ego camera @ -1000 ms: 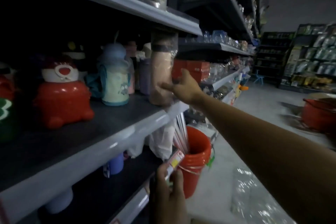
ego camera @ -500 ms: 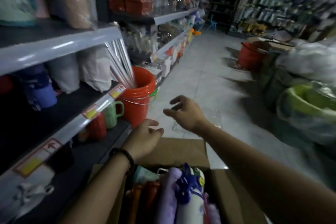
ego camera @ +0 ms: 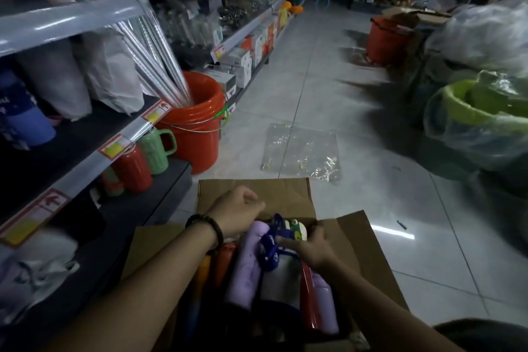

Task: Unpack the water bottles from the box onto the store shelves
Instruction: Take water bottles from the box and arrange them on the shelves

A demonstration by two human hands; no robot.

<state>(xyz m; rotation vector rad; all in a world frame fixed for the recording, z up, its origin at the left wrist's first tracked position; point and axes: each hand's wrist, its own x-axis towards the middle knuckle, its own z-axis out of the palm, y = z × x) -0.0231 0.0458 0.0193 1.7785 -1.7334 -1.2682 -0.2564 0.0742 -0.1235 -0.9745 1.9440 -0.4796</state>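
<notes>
An open cardboard box (ego camera: 257, 191) stands on the floor below me, packed with upright water bottles. A purple bottle (ego camera: 247, 266) stands beside a white bottle (ego camera: 281, 274) that has a blue strap and a green cap. Orange and red bottles fill the box's left side. My left hand (ego camera: 237, 211) is curled over the top of the purple bottle at the box's far wall; what its fingers hold is hidden. My right hand (ego camera: 313, 246) is wrapped around the white bottle's top. The store shelves (ego camera: 71, 14) run along my left.
A red bucket (ego camera: 197, 134) with long rods stands against the shelf just beyond the box. Green and red mugs (ego camera: 155, 151) sit on the bottom shelf. A clear plastic sheet (ego camera: 300, 151) lies on the tiles. Wrapped green tubs (ego camera: 471, 117) and another red bucket (ego camera: 383, 40) are at right.
My right hand has left the bottle on the upper shelf and dropped to the box. My view swung down, and both hands now reach among the bottles.
</notes>
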